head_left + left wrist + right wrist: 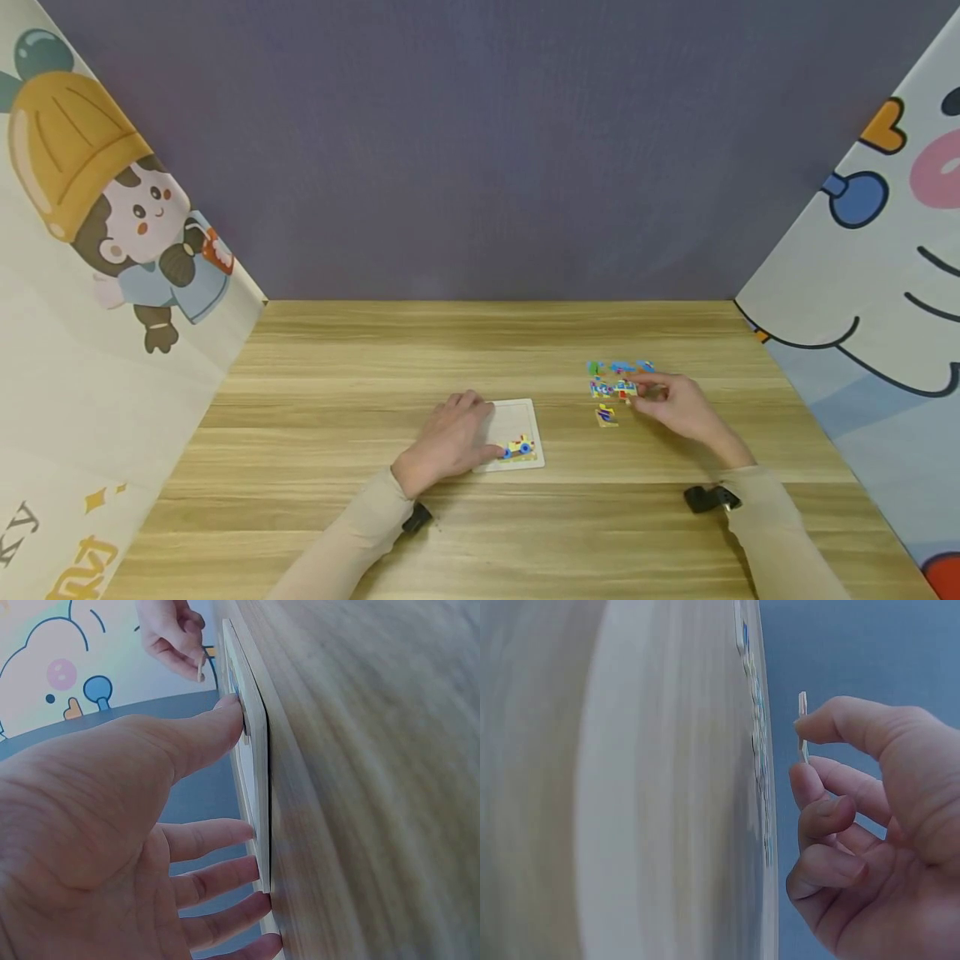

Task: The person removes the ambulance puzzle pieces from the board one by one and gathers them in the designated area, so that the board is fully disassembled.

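A shallow white puzzle tray (pixel 513 418) lies on the wooden table, with jigsaw pieces (pixel 524 448) showing blue wheels fitted along its near edge. Over the tray's left side rests my left hand (pixel 450 437); its thumb (pixel 217 727) presses on a piece while the fingers stretch along the rim. My right hand (pixel 681 408) pinches a small puzzle piece (pixel 803 705) between thumb and index finger, raised above the table. Its other fingers curl loosely in the right wrist view. Below and left of it lie several loose, colourful puzzle pieces (pixel 600 388).
One loose piece (pixel 606 416) lies nearer than the others, right of the tray. The wooden table (pixel 337 375) ends at a dark blue back panel (pixel 495 167). Cartoon-printed panels (pixel 135 233) stand at both sides. Each wrist wears a black camera mount (pixel 705 499).
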`<control>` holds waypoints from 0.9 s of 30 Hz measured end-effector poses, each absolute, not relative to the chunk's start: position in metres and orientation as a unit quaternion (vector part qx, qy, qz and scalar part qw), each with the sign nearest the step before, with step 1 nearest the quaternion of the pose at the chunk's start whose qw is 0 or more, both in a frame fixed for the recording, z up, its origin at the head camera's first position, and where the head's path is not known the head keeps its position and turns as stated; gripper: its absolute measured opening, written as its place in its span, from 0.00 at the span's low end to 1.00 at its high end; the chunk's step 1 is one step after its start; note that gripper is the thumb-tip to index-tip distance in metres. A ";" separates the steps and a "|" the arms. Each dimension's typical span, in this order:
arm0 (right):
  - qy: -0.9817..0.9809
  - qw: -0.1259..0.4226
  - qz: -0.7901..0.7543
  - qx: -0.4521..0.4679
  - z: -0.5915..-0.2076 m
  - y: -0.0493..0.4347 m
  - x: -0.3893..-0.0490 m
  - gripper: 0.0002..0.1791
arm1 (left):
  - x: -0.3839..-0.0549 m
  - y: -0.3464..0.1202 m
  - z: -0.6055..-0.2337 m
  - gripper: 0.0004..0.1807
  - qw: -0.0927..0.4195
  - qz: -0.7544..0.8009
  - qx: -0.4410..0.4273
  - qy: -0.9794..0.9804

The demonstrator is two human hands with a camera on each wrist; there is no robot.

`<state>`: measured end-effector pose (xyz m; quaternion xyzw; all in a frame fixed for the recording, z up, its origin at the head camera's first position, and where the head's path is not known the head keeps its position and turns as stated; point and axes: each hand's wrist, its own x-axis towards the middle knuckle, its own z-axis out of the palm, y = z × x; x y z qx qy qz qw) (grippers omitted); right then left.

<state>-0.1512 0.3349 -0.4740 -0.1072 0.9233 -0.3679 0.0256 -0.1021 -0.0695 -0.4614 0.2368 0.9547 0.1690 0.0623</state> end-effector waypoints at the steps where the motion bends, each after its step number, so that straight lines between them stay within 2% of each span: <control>1: 0.924 0.026 -0.368 -0.103 -0.474 0.338 -0.151 0.23 | -0.102 -0.069 -0.461 0.40 0.062 0.168 0.237 0.955; 13: 0.932 0.035 -0.354 -0.062 -0.473 0.365 -0.150 0.25 | -0.102 -0.070 -0.462 0.39 0.065 0.166 0.239 0.955; 27: 0.943 0.045 -0.324 -0.060 -0.476 0.377 -0.150 0.25 | -0.102 -0.071 -0.463 0.38 0.065 0.164 0.247 0.953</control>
